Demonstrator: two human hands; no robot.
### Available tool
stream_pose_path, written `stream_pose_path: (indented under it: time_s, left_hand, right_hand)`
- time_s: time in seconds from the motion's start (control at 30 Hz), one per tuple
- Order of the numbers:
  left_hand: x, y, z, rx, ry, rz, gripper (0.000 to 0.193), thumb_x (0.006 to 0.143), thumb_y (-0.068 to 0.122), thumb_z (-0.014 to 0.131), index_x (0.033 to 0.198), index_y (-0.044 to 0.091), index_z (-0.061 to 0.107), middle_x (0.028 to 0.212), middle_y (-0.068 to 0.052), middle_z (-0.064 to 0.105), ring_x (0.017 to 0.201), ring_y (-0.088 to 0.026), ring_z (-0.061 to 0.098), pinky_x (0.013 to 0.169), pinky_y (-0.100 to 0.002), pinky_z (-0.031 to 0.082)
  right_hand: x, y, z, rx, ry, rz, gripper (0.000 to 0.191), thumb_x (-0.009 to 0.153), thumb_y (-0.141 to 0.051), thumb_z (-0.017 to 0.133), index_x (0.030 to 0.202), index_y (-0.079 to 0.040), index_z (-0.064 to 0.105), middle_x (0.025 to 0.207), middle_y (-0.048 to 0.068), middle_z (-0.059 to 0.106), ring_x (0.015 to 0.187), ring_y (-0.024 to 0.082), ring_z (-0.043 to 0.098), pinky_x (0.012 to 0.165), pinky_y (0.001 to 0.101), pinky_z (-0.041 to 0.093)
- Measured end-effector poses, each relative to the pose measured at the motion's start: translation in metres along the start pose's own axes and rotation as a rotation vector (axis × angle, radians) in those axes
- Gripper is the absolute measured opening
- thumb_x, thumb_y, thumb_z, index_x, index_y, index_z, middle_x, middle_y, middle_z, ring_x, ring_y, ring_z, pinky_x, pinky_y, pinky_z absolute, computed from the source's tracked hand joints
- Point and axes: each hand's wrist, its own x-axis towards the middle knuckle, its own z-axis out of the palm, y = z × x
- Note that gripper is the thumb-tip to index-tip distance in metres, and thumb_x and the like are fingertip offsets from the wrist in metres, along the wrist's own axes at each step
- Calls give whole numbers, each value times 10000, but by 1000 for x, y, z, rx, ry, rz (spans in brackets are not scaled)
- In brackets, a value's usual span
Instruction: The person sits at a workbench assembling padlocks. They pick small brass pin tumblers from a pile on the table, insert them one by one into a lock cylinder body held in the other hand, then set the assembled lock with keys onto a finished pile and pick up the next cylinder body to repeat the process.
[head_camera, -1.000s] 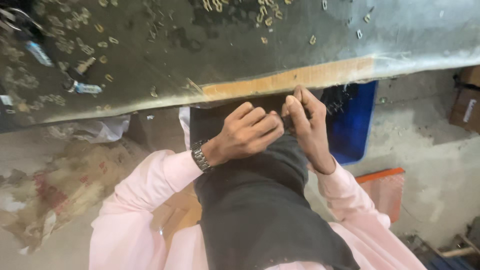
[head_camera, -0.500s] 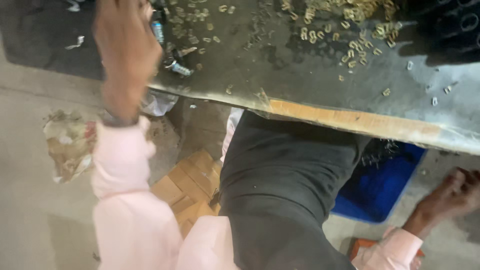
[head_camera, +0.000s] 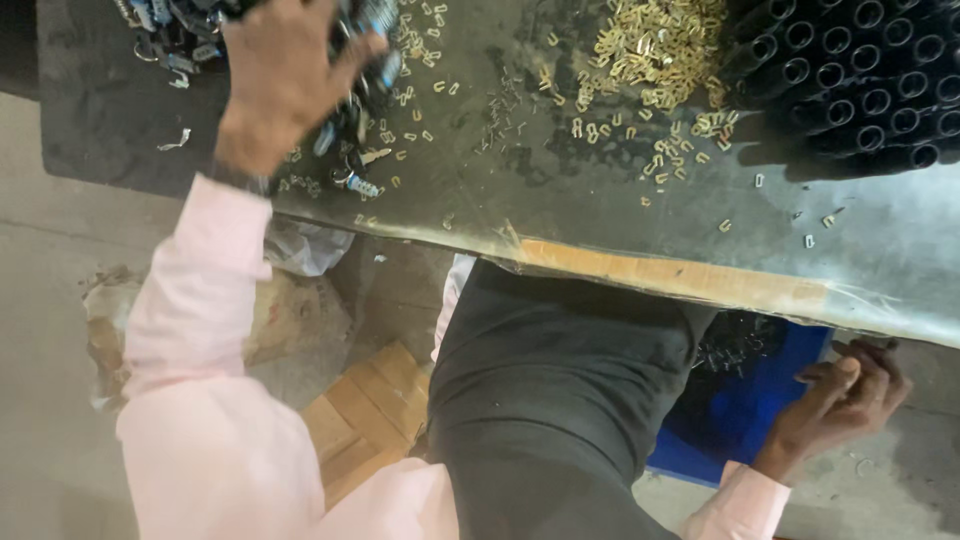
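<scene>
Since the earlier frame, both hands have parted: left hand (head_camera: 285, 80) now up on the bench (head_camera: 600, 215), right hand (head_camera: 840, 400) down under its edge.

Left hand, palm down, covers a heap of small dark and bluish metal parts (head_camera: 350, 110) at the bench's far left corner; its fingers curl into the heap, but whether the grip is closed on any part cannot be told. Right hand hangs below the bench's front lip, fingers loosely curled and holding nothing that shows, just beside a blue bin (head_camera: 745, 400) of dark small parts on the floor. Small brass-coloured clips (head_camera: 655, 45) lie piled and scattered mid-bench, well apart from the left hand. Black tubes (head_camera: 850, 75) are stacked end-on at the far right. Flattened cardboard (head_camera: 365, 415) lies on the floor by the dark apron (head_camera: 540, 400).
</scene>
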Motion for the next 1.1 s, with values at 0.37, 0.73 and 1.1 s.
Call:
stream_pose_path:
  time_s: [0.37,0.73,1.1]
  left_hand:
    - [-26,29,-59,-276,-11,-32,305,1101,422,699,1235,148,686,1045,-28,658,890,-240,709,674,-361,504]
    - [18,79,-27,-211,-6,-123,307,858,426,832,962,141,784,930,-95,640,736,-303,659,617,-420,488]
    - [29,96,-33,-136,11,-185,180,820,304,812,877,154,730,934,-48,652,814,-274,691,703,-394,527]
  right_hand:
    - [14,-39,-14,55,-17,-141,602,1217,-459,413,1138,96,634,1238,182,551,770,163,582,583,230,498]
    - [35,-151,-5,275,-364,-160,161,1032,-161,585,989,-45,688,1028,81,728,889,225,697,755,348,550]
    - [66,-145,-49,183,-1696,-593,245,799,-343,738,965,-163,734,720,54,705,616,296,655,527,396,471]
